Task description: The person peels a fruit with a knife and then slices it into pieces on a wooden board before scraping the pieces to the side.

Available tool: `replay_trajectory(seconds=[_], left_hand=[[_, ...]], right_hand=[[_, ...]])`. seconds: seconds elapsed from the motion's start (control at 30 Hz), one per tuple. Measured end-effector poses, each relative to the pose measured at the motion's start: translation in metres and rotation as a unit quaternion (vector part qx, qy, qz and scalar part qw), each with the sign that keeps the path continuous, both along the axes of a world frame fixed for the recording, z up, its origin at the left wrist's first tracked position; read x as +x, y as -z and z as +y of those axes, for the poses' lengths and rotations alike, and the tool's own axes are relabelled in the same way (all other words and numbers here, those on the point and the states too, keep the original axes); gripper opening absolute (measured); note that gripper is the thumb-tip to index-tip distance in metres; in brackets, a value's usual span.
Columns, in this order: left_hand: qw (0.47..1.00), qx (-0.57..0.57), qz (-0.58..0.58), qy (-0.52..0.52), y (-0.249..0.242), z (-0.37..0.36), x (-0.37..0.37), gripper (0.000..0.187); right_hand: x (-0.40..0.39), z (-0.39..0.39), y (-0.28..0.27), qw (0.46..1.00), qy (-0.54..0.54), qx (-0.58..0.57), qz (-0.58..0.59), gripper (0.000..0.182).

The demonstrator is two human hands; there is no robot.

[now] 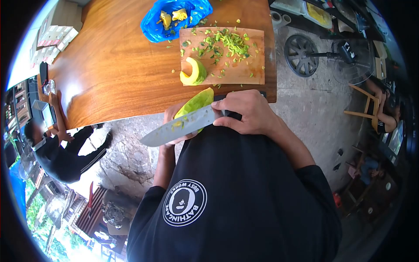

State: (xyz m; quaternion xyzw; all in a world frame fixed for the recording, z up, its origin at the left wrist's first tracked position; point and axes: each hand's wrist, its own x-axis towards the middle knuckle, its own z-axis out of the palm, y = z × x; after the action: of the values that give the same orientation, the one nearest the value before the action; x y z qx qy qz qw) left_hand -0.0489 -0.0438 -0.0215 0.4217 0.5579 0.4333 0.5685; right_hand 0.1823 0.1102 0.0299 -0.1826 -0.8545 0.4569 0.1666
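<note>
My right hand (248, 111) is wrapped round the black handle of a large kitchen knife (185, 127), its thumb and forefinger near the blade's base. The broad blade points left, flecked with yellow-green bits. Behind it, my left hand (170, 114) holds a yellow-green wedge (195, 103), squash by the look of it; the blade partly hides this hand and the wedge's lower end. A second curved wedge (199, 73) rests at the near left corner of the wooden cutting board (244, 78). Green peel shavings (233, 45) are heaped and scattered over the board.
A blue plastic bag (152, 27) with yellow chunks lies open beyond the board on the wooden table (109, 65). Boxes (59, 26) are stacked at the far left. Another person (61, 153) sits at the left side. A standing fan (349, 56) is at the right.
</note>
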Motion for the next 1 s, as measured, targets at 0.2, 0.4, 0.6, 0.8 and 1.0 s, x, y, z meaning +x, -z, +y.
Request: replay_trajectory(seconds=[0.2,0.4,0.6,0.8,1.0], left_hand=[[0.989,-0.046,-0.137,-0.020,-0.016,-0.007,0.006,0.065],[0.980,-0.040,-0.186,-0.052,-0.004,-0.004,0.007,0.085],[0.986,-0.042,-0.161,0.007,-0.002,-0.007,-0.003,0.064],[0.958,-0.037,-0.269,-0.095,0.001,-0.001,0.003,0.084],[0.951,0.020,-0.263,-0.164,0.021,-0.002,-0.010,0.075]], right_hand=[[0.026,0.047,0.057,0.968,0.231,-0.003,-0.096,0.032],[0.024,0.024,-0.001,0.997,0.042,-0.066,-0.015,0.031],[0.014,0.021,0.028,0.992,0.079,-0.009,-0.094,0.032],[0.037,0.039,0.046,0.961,0.230,-0.141,-0.064,0.029],[0.019,0.019,0.013,0.948,0.306,-0.038,0.081,0.029]])
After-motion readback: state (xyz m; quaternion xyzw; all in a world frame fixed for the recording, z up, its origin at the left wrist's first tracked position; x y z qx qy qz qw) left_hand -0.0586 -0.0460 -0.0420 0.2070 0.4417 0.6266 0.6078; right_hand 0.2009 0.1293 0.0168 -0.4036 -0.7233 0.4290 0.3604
